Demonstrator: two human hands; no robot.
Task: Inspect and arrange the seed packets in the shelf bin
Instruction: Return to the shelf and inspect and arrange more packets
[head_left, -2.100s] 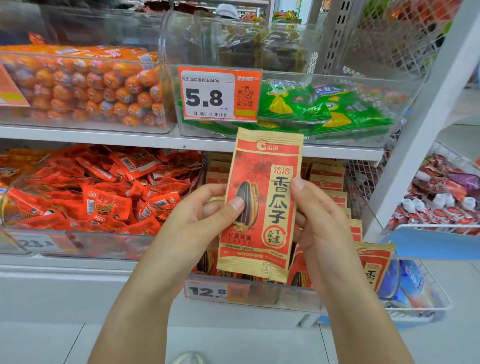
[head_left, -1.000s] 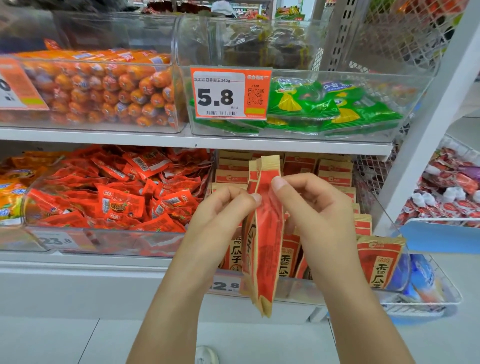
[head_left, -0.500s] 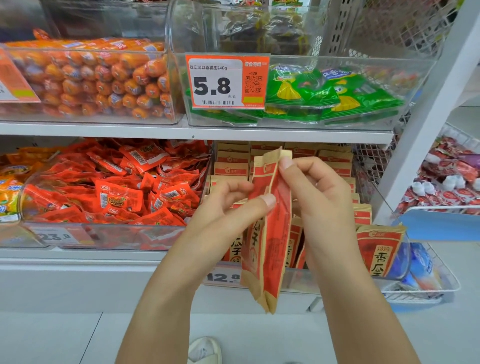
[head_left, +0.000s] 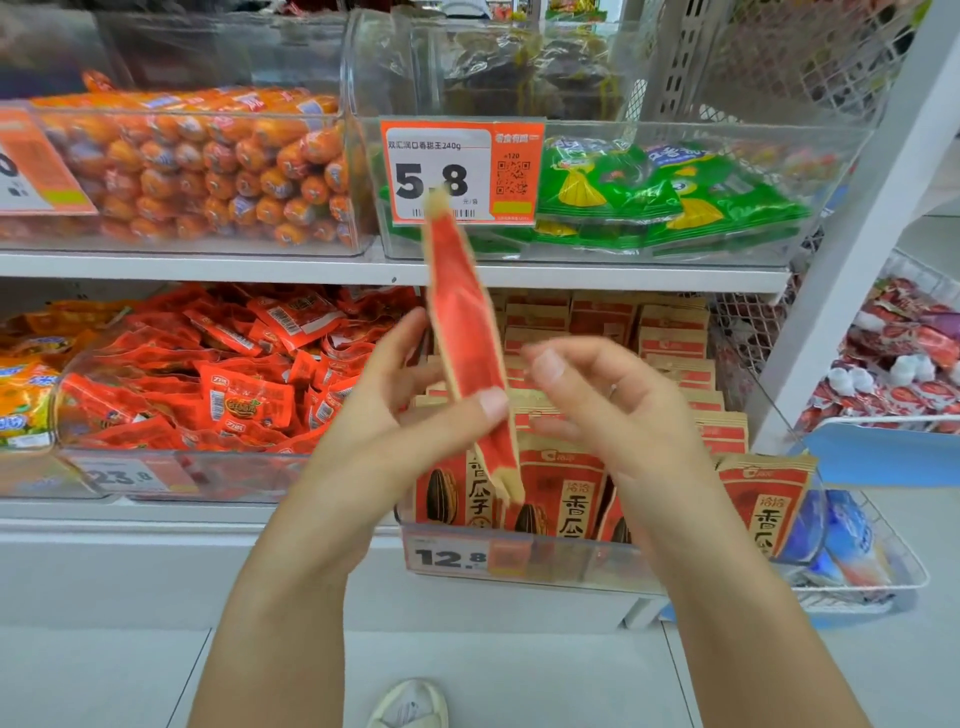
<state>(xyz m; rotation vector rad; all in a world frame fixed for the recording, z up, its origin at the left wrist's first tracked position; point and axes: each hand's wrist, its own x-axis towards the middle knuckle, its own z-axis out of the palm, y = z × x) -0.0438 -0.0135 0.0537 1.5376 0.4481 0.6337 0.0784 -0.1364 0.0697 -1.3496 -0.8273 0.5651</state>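
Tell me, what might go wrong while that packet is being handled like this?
The seed packet is pinched only by the left hand; the right hand is off it, so that grip could slip and drop it. Its top edge is blurred, close in front of the 5.8 price tag, and might knock it. Slotting it back could disturb the standing packets in the bin.

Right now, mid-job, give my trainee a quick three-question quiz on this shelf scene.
1. True or false: the right hand grips the seed packet.
2. Which price tag is on the bin holding the standing seed packets? A) 5.8 B) 12.8 C) 23.8
3. Fill in: the held packet is seen ____-on, tilted, with its top overlapping the 5.8 tag.

Key: 1 false, the left hand pinches it while the right is off it; 2 B; 3 edge.
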